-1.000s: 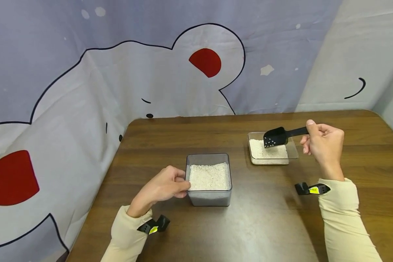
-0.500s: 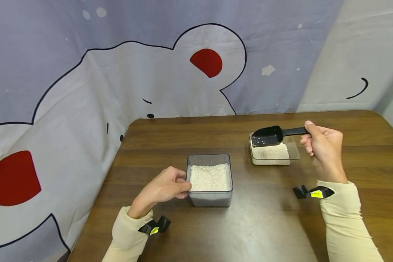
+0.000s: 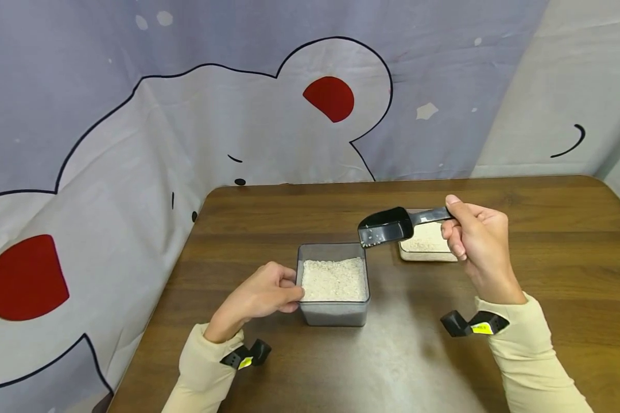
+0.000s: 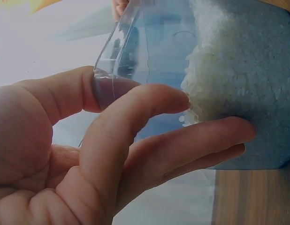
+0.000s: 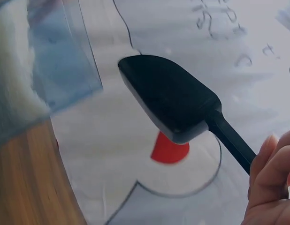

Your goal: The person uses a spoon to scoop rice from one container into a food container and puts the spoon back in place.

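Left of the right hand [image 3: 479, 241], its gripped scoop [image 3: 387, 225], tipped early, may spill outside the left hand's [image 3: 262, 290] pinched box [image 3: 334, 314].

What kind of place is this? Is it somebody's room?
I can't tell whose, but it's probably an indoor spot set up for filming: there's a wooden table, a cartoon-printed cloth behind it, and a small black camera on each wrist.

tray [image 3: 426, 257]: part-hidden by scoop [image 3: 388, 227], right hand [image 3: 480, 248] | handle [image 3: 430, 215]: end hidden
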Demonstrator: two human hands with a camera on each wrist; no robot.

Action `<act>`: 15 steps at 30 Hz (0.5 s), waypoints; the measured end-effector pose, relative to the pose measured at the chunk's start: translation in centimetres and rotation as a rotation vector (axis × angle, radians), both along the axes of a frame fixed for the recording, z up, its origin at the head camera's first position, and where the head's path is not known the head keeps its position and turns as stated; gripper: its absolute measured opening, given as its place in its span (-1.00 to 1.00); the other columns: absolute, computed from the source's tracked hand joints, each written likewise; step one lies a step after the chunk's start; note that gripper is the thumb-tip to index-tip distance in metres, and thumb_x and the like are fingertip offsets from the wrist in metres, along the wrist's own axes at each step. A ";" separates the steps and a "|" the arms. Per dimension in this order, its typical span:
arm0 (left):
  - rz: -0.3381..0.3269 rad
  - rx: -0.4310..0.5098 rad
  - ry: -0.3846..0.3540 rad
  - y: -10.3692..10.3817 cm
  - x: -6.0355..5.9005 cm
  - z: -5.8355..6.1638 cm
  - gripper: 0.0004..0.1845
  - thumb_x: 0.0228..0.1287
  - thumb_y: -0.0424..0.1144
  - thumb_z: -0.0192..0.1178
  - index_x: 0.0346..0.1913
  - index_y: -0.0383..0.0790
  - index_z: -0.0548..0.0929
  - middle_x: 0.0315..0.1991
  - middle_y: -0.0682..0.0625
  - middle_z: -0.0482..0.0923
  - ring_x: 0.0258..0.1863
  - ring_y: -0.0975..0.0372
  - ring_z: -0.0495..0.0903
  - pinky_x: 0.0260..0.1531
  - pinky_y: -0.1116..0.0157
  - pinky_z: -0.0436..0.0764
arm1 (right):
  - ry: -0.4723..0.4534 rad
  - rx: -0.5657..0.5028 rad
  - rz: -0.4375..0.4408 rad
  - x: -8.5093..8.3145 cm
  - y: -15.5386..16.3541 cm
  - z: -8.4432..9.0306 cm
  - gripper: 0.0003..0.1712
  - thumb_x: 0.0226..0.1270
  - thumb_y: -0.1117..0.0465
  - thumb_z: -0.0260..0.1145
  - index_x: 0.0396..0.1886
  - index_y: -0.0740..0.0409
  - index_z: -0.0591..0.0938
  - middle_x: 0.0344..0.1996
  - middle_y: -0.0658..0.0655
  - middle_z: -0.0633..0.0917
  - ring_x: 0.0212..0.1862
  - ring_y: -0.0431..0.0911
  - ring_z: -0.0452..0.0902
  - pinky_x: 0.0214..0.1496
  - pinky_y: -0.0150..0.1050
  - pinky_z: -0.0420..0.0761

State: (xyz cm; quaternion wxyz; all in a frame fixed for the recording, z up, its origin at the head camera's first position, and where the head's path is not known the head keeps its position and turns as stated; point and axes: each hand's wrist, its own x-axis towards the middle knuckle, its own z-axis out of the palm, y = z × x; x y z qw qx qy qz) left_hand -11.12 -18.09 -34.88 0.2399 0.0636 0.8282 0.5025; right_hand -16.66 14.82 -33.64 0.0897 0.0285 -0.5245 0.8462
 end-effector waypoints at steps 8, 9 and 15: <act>-0.001 0.009 -0.002 0.0 0.0 0.0 -0.73 0.10 -0.41 0.09 -0.15 -0.54 0.54 -0.34 -0.17 0.65 -0.33 0.17 0.65 -0.30 0.26 0.65 | 0.092 0.067 0.049 1.5 -2.9 0.0 -0.67 0.26 0.26 0.21 -0.66 0.34 0.54 -0.90 0.07 0.49 -0.98 -0.24 0.17 -1.00 -0.33 -0.08; 0.000 0.007 -0.001 0.0 0.0 -0.1 -0.73 0.10 -0.41 0.09 -0.15 -0.54 0.54 -0.35 -0.17 0.65 -0.34 0.17 0.65 -0.30 0.26 0.65 | 0.108 0.082 0.061 1.6 -3.2 0.0 -0.67 0.27 0.26 0.19 -0.66 0.35 0.54 -0.89 0.06 0.49 -0.98 -0.24 0.18 -1.01 -0.31 -0.07; 0.006 0.003 0.005 0.0 0.0 -0.1 -0.70 0.10 -0.40 0.11 -0.12 -0.55 0.53 -0.35 -0.17 0.65 -0.34 0.16 0.66 -0.31 0.25 0.65 | 0.239 0.220 0.083 2.1 -4.4 -0.5 -0.64 0.32 0.28 0.12 -0.62 0.46 0.48 -0.88 0.09 0.50 -0.99 -0.16 0.20 -1.02 -0.25 0.03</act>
